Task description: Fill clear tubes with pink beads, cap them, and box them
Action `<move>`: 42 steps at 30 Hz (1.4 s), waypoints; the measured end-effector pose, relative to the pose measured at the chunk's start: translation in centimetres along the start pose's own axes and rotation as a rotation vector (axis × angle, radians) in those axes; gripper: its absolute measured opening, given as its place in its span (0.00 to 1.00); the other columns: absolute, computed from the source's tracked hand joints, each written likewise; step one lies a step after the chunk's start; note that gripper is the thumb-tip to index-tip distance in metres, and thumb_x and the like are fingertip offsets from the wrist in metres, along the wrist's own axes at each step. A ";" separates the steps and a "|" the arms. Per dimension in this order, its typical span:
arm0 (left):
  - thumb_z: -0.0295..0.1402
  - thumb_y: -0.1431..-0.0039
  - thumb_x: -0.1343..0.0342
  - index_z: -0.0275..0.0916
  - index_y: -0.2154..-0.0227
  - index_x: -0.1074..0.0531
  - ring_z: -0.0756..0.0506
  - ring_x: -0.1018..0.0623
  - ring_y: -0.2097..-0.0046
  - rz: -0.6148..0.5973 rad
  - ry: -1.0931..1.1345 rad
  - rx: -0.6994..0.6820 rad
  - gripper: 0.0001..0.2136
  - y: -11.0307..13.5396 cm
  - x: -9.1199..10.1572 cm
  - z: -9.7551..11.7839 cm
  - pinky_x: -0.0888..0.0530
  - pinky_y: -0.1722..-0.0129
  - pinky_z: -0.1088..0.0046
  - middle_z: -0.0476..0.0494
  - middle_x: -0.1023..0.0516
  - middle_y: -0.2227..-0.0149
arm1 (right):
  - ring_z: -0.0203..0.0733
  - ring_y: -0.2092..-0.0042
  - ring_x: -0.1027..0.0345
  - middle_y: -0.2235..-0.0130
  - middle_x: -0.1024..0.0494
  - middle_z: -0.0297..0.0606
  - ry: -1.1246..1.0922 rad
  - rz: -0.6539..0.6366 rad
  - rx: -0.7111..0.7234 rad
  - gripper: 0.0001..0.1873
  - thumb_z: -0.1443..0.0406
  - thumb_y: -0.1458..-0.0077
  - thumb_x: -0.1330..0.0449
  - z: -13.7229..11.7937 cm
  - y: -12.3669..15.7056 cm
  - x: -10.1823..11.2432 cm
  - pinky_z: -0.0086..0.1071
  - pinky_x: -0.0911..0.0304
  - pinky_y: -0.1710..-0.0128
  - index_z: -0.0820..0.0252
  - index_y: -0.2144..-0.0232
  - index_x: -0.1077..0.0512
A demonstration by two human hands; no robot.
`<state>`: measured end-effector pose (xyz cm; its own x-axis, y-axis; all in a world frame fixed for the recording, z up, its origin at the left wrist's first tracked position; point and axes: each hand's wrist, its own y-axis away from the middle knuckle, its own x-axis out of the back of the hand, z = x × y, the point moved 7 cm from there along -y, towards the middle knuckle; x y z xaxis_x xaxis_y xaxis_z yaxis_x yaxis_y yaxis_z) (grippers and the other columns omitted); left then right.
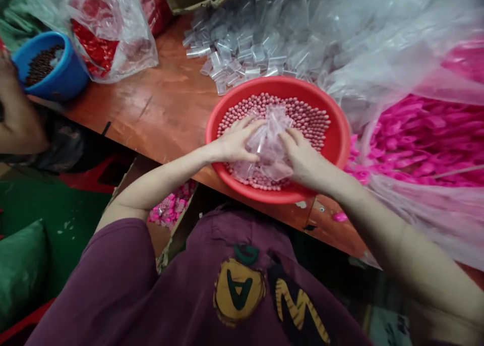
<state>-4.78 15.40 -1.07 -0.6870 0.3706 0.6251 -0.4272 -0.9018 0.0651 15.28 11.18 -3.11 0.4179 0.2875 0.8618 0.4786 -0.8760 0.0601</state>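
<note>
A red basin (278, 197) stands at the table's front edge, with many small pink beads (310, 124) inside. Over the beads, a cluster of clear plastic pieces (266, 144), flat and tube-like, is gathered between my two hands. My left hand (236, 140) curls its fingers around the cluster's left side, thumb toward me. From the right, my right hand (302, 157) grips the same pieces, with some fingertips hidden behind the plastic. More clear plastic pieces (242, 56) of the same sort lie heaped just behind the basin.
At right, a clear bag holds bright pink plastic parts (423, 139). On the left stand a blue bucket (71, 73) of brown beads and a bag of red pieces (96, 46). Another person's arm (20, 116) is at the far left. Below the table, a cardboard box holds pink items (172, 207).
</note>
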 end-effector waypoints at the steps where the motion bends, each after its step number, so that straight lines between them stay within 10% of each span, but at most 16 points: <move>1: 0.36 0.57 0.14 0.46 0.34 0.19 0.22 0.39 0.16 -0.046 -0.039 0.008 0.43 0.6 0.1 -0.2 0.42 0.16 0.35 0.34 0.28 0.23 | 0.83 0.25 0.34 0.21 0.39 0.70 0.073 -0.046 -0.004 0.47 0.63 0.35 0.29 -0.2 0.7 -0.6 0.75 0.28 0.31 0.65 0.20 0.40; 6: 0.37 0.49 0.17 0.46 0.35 0.18 0.30 0.33 0.18 -0.148 -0.007 -0.121 0.37 -0.9 0.8 2.3 0.39 0.16 0.46 0.39 0.24 0.25 | 0.86 0.29 0.30 0.21 0.36 0.73 0.276 -0.105 0.044 0.38 0.60 0.32 0.33 -3.5 1.6 -0.9 0.79 0.28 0.35 0.67 0.26 0.33; 11: 0.39 0.25 0.38 0.46 0.39 0.14 0.31 0.32 0.18 -0.229 -0.328 -0.116 0.17 -3.5 -2.9 4.5 0.46 0.15 0.42 0.40 0.24 0.24 | 0.76 0.30 0.26 0.29 0.27 0.78 0.211 -0.041 0.007 0.37 0.66 0.32 0.37 -6.2 1.1 -1.4 0.66 0.27 0.30 0.82 0.27 0.33; 17: 0.39 0.23 0.44 0.52 0.47 0.11 0.28 0.36 0.18 -0.307 -0.556 -0.174 0.16 0.0 -3.3 3.5 0.51 0.18 0.28 0.48 0.21 0.26 | 0.61 0.28 0.24 0.31 0.18 0.49 -0.185 -0.031 0.157 0.20 0.57 0.25 0.39 -3.6 3.0 1.0 0.56 0.29 0.25 0.57 0.40 0.16; 22: 0.40 0.30 0.37 0.46 0.63 0.10 0.32 0.14 0.39 -0.450 -0.452 -0.076 0.11 -1.2 -1.5 3.9 0.25 0.30 0.47 0.42 0.09 0.52 | 0.59 0.42 0.17 0.43 0.12 0.51 -0.068 0.178 -0.064 0.21 0.59 0.26 0.41 0.4 -1.1 4.1 0.51 0.23 0.35 0.61 0.40 0.16; 26: 0.29 0.30 0.42 0.34 0.56 0.11 0.36 0.12 0.50 -0.218 -0.594 -0.028 0.13 -5.4 -0.7 5.4 0.20 0.45 0.60 0.33 0.10 0.56 | 0.68 0.32 0.25 0.28 0.25 0.67 0.247 0.041 -0.223 0.32 0.68 0.28 0.45 -0.2 -4.0 2.1 0.54 0.27 0.34 0.75 0.26 0.31; 32: 0.23 0.31 0.39 0.25 0.40 0.17 0.33 0.14 0.40 -0.143 -0.688 0.005 0.19 -7.5 -3.9 4.8 0.21 0.41 0.64 0.24 0.13 0.42 | 0.61 0.43 0.18 0.43 0.14 0.58 0.271 -0.179 -0.201 0.24 0.63 0.18 0.51 -2.1 -0.2 -0.5 0.47 0.27 0.40 0.68 0.41 0.17; 42: 0.21 0.29 0.44 0.28 0.49 0.13 0.37 0.15 0.46 -0.208 -0.724 -0.142 0.15 -8.1 -5.4 4.3 0.22 0.43 0.64 0.29 0.13 0.48 | 0.61 0.48 0.17 0.44 0.13 0.59 0.160 0.344 -0.154 0.22 0.62 0.19 0.48 -4.6 5.1 -0.4 0.51 0.25 0.46 0.66 0.48 0.15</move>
<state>4.94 19.78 -1.68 -0.0489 0.2476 0.9676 -0.6104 -0.7742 0.1673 14.00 4.81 -0.87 0.4023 -0.0855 0.9115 0.2053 -0.9619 -0.1808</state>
